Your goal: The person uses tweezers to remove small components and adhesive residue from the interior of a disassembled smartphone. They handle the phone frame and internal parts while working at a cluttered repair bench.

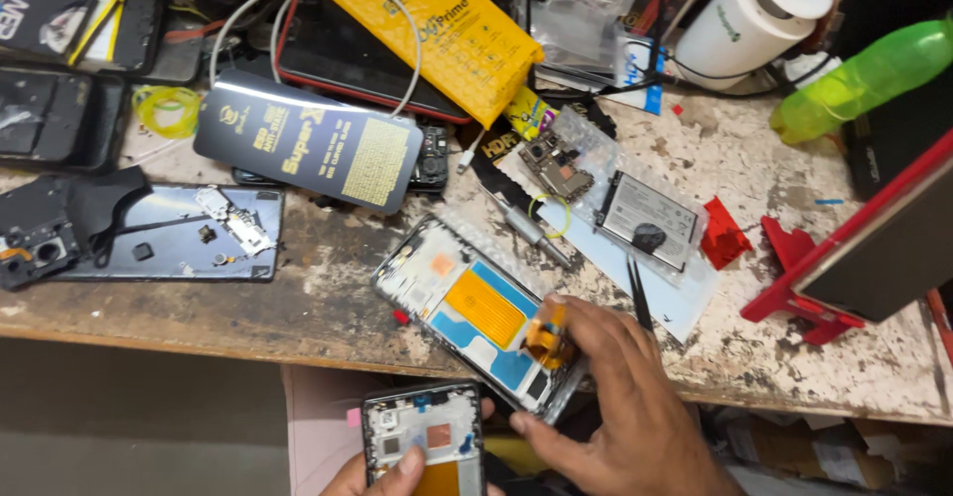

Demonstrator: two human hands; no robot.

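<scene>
Your right hand (620,412) lies over the near end of the opened phone frame (467,307) on the worn workbench (328,297), its fingers curled down onto the frame's lower edge and the thumb pressing that corner, so it is gripping the frame; a folded orange flex ribbon (548,337) stands up from the frame just beside your knuckles; your left hand (382,474) is below the frame, off the bench edge, closed around a second phone frame (424,438) with the thumb laid across its face; a metal screwdriver (531,233) rests just beyond the opened frame's far end, and black tweezers (640,292) lie to the right of the frame, near your right hand; a battery in a clear bag (650,220) sits farther right of the frame, with a small circuit board (554,165) above it; a dark back cover (179,233) lies well to the left of the frame; a yellow packet (447,29) lies far beyond it; a green bottle (864,79) is far to the right
</scene>
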